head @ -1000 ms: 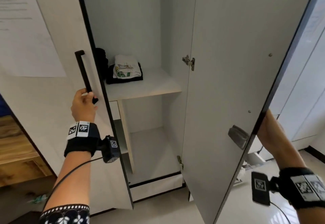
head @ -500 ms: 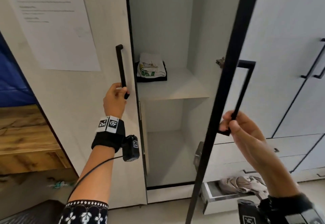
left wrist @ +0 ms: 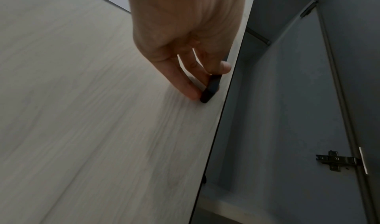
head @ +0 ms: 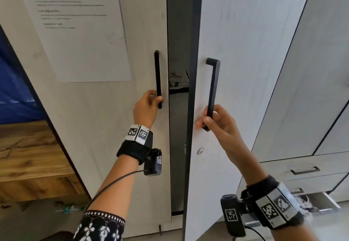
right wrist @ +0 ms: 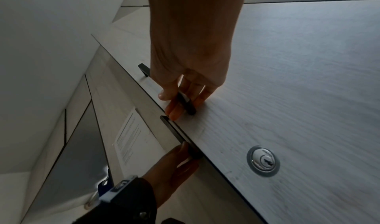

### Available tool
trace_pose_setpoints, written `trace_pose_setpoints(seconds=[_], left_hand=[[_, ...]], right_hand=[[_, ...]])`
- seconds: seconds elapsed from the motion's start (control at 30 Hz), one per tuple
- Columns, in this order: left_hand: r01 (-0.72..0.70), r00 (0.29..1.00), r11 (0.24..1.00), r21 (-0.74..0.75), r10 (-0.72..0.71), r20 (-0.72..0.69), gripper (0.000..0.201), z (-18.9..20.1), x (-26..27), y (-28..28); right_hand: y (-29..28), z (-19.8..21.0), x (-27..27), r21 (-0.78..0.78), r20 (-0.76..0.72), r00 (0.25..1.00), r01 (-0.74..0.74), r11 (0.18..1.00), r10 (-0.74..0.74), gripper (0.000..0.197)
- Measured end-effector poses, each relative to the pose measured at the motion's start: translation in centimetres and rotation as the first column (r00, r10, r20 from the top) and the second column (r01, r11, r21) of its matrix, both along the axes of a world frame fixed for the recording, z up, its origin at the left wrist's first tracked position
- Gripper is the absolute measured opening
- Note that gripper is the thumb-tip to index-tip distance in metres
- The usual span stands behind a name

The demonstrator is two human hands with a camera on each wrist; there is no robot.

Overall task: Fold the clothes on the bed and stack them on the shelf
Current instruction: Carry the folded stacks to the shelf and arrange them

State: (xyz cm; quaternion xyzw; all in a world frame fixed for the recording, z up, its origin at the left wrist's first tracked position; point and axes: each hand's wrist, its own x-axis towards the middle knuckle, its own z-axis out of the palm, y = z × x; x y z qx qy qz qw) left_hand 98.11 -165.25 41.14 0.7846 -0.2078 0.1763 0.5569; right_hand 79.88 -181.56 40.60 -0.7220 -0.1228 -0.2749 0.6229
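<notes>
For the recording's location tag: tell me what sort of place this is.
Probably a bedroom, at a tall white wardrobe: folded clothes show through the door gap, drawers sit alongside, and a wooden bed frame stands left.

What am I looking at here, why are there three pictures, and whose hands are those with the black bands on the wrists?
No machine here: a person wears three cameras. The big picture comes from a head camera looking forward and down. The other two come from small cameras strapped to each wrist, looking along the hand.

The person stands at a pale wood-grain wardrobe with two doors almost shut. The left hand grips the lower end of the left door's black bar handle; the left wrist view shows its fingers curled round that bar. The right hand grips the right door's black bar handle.

Through the narrow gap you glimpse folded clothes on a shelf inside. A printed white paper sheet hangs on the left door, and a round silver lock sits in the right door.
</notes>
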Motion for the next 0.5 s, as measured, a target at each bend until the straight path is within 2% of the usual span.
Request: trace_pose_setpoints(seconds=[0.33, 0.5], left_hand=[[0.006, 1.000, 0.999, 0.039, -0.007, 0.019, 0.026, -0.2, 1.3, -0.3], [-0.015, 0.998, 0.999, 0.045, 0.013, 0.054, 0.027, -0.2, 1.2, -0.3]], right_hand=[[1.7, 0.2, 6.6, -0.014, -0.030, 0.989, 0.147, 0.989, -0.148, 0.003], [2.3, 0.5, 9.4, 0.007, -0.028, 0.984, 0.177, 0.984, -0.176, 0.004]])
